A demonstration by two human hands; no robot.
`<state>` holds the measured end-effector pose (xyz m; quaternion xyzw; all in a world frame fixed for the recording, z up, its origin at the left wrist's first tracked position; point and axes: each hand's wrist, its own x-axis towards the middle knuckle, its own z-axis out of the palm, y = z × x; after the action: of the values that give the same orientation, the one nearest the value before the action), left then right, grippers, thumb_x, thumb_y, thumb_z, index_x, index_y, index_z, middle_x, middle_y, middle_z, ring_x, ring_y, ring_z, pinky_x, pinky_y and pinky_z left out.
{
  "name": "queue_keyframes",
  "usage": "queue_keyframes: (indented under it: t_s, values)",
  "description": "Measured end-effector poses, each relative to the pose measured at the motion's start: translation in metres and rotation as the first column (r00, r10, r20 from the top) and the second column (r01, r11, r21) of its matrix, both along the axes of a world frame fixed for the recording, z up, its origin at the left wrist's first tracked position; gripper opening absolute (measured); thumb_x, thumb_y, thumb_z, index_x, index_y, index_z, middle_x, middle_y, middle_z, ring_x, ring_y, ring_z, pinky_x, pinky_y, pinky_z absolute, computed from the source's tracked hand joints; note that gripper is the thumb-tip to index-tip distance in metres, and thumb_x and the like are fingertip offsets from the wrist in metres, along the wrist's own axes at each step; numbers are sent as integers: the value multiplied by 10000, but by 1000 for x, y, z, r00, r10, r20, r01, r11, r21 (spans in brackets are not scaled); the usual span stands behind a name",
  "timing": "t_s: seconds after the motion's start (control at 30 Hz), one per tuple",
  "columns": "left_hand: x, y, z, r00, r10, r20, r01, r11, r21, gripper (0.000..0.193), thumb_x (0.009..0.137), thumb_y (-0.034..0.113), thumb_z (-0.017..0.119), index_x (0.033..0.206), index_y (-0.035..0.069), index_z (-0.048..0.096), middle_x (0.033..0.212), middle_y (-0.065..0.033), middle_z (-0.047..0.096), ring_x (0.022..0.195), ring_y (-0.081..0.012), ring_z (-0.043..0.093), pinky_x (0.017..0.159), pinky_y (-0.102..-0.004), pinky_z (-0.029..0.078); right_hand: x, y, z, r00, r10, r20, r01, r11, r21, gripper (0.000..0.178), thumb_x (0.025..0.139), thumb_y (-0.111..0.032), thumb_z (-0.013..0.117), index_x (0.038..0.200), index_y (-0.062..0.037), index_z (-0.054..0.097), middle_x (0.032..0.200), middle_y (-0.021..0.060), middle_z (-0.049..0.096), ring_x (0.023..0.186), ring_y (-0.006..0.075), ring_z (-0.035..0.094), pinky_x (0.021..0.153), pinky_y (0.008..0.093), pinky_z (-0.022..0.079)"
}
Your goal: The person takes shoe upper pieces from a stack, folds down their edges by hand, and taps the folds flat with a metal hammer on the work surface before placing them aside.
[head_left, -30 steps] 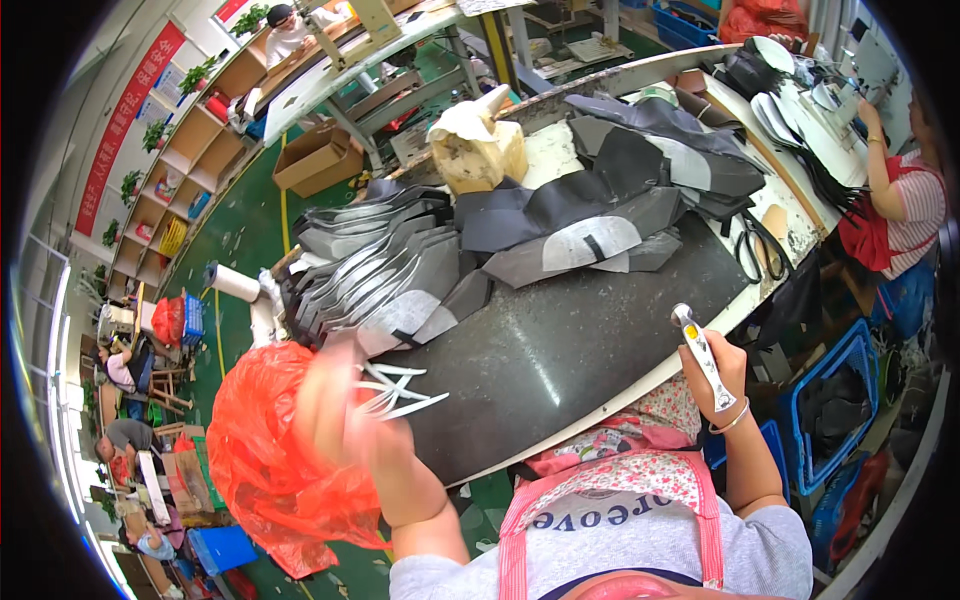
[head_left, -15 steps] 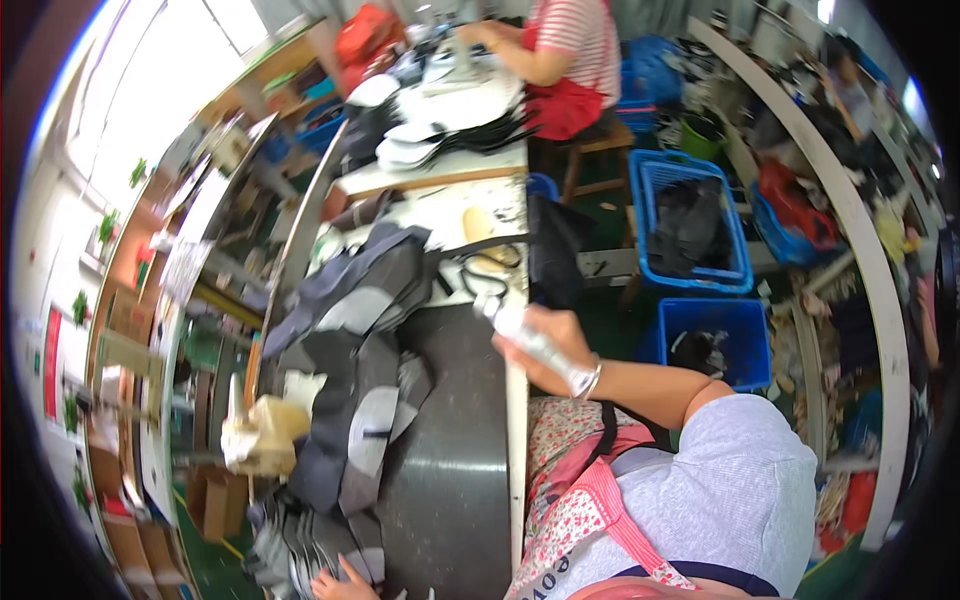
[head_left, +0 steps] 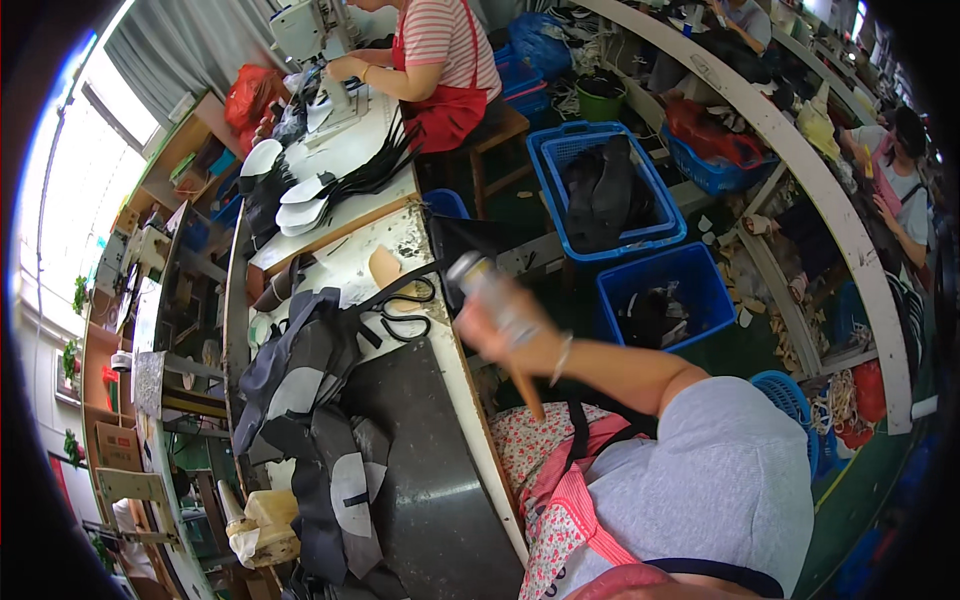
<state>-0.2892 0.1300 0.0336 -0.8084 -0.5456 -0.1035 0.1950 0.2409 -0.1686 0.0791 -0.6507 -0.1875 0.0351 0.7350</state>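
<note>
My right hand [head_left: 500,325] is raised over the near edge of the bench and closed round a hammer. The hammer's round metal head [head_left: 468,268] shows above the fist, and its wooden handle [head_left: 527,394] sticks out below; both are smeared by motion. My left hand is out of the picture. Below and left of the right hand lies a dark smooth slab [head_left: 432,440] set on the bench. Along its left side runs a heap of dark grey and black cut pieces [head_left: 320,400] with light grey patches. Black-handled scissors [head_left: 405,318] and a black strap lie beyond the slab.
At the far end of the bench a person in a red apron [head_left: 445,60] works at a sewing machine [head_left: 300,30], beside stacked white and black pieces [head_left: 300,205]. Blue baskets [head_left: 680,225] and a blue bin [head_left: 690,275] stand on the right. A yellowish block [head_left: 268,525] sits at the bench's left edge.
My view has turned, so the bench sits further left and tilted. My left hand, earlier on the grey pieces at the bottom, has gone out of view. The hammer has tipped in my right hand.
</note>
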Motion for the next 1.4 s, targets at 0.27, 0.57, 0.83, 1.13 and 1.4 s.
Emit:
queue_keyframes:
  t_s: [0.27,0.57,0.83,1.13,1.4]
  values:
    - [-16,-9,-1,949,-209,238,260,943,-210,490,853,529,625,859,53,740,979,-280,660,1050,-353,600,979,-473,413,-180,171,-27,336,810,480,-920,392,-17,285,733,-48,655,946,14,476,689,158,620,681,320,662,559,411,506]
    - [15,-17,-12,895,-303,329,418,827,-376,515,851,560,615,797,60,720,867,-252,643,901,-330,586,857,-455,422,-271,201,1,-189,757,625,-701,342,-626,315,889,-287,548,1115,-81,620,1090,176,638,1038,339,617,845,543,454]
    - [47,-61,-27,859,-278,430,486,706,-515,543,850,588,607,741,66,702,768,-227,629,769,-309,574,749,-439,430,-266,145,-20,-91,849,520,-849,207,-487,316,854,-276,601,1018,-6,601,975,229,647,847,397,644,698,490,509]
    - [119,-118,-33,812,-237,533,568,527,-632,580,848,620,597,678,72,682,656,-198,612,620,-286,560,626,-421,439,-179,111,-4,218,893,394,-792,398,-463,273,680,-23,659,863,32,464,716,202,614,723,420,618,605,453,496]
    - [166,-177,-26,812,-32,583,528,467,-709,617,847,648,588,622,78,664,556,-173,597,488,-265,548,518,-405,447,-28,86,-31,214,950,229,-385,298,-874,294,674,-111,715,897,21,575,762,208,655,750,395,664,644,475,535]
